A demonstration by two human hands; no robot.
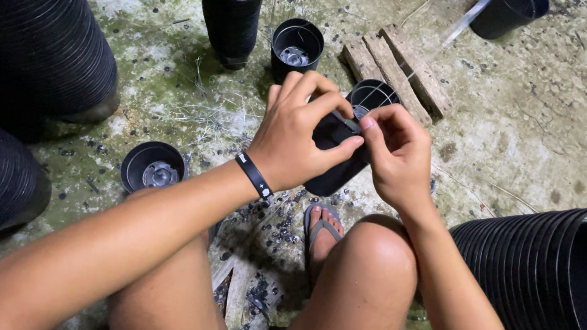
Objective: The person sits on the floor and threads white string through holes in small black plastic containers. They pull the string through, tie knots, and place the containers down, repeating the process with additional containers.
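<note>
My left hand (298,138) grips the small black plastic pot (336,165) above the mossy concrete floor (533,140); my right hand (397,154) pinches its rim; stacked black pots (572,288) lie right.

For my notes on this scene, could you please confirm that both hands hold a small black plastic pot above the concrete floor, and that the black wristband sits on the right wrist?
Not quite: the head view shows the black wristband on the left wrist. Both hands, left and right, do hold the small black plastic pot above the concrete floor.
</note>
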